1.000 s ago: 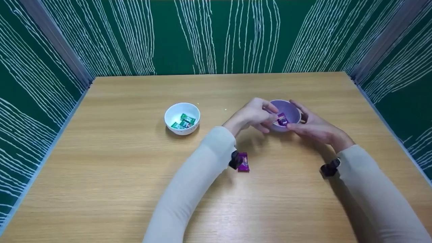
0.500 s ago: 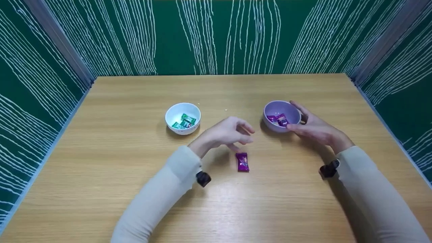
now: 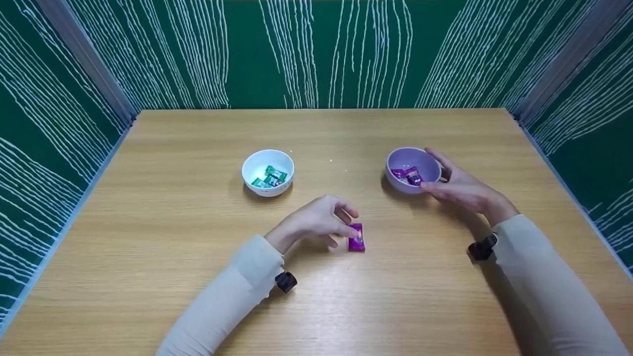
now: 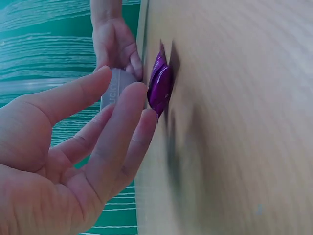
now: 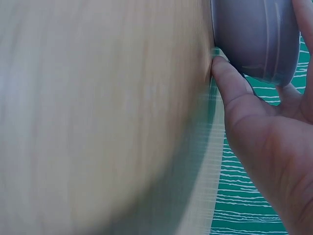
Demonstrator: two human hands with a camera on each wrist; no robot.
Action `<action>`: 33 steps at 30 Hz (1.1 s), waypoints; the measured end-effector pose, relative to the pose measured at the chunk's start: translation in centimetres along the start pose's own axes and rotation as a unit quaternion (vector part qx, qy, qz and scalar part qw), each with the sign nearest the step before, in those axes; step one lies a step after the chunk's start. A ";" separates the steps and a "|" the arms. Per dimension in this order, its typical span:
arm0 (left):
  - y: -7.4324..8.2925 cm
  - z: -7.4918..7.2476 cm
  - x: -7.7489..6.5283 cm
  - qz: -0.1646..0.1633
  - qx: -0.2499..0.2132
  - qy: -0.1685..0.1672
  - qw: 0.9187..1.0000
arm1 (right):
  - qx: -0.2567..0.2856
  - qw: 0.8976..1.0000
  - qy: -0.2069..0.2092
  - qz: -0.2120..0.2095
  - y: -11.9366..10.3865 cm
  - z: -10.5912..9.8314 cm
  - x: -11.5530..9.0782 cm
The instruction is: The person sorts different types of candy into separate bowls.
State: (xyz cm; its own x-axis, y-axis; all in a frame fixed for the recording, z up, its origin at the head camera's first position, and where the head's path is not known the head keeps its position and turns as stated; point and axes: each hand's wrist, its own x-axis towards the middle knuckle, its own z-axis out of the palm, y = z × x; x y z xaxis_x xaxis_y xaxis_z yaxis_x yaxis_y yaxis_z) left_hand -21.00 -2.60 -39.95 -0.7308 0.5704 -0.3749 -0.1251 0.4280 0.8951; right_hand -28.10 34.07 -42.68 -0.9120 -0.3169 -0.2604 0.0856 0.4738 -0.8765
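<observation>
In the head view my left hand (image 3: pixel 324 220) hovers over a purple-wrapped candy (image 3: pixel 356 243), fingers loosely bent. The left wrist view shows the candy (image 4: pixel 160 83) on the table just beyond the fingertips, with a gap between thumb and fingers. My right hand (image 3: pixel 462 187) holds a purple cup (image 3: pixel 398 184) by its right side, thumb at the near side and fingers behind. Purple-wrapped candies (image 3: pixel 411 175) lie inside that cup. The right wrist view shows the thumb low against the cup's wall (image 5: pixel 254 39).
Left of centre stands a white bowl (image 3: pixel 254 163) holding several green-wrapped candies (image 3: pixel 273 177). Small white specks dot the wooden table (image 3: pixel 148 222) between bowl and cup. Green walls with white streaks (image 3: pixel 346 54) rise at the back and sides.
My left hand has moved from the purple cup back toward me and left, down to the candy on the table. More purple candy shows in the cup. The right hand stays put.
</observation>
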 end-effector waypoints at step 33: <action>0.3 2.9 1.9 -0.002 0.176 0.032 0.984 | 0.018 1.000 -0.002 -0.003 0.1 -0.1 -0.1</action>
State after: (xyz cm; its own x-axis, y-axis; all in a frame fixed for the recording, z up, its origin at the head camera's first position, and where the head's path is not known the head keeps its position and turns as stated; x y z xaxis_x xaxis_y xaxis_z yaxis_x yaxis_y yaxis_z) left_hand -20.51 0.62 -41.12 -0.7729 0.5274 -0.3528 0.1029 0.6529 0.7504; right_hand -28.06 34.27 -42.73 -0.9108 -0.3226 -0.2575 0.0958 0.4415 -0.8921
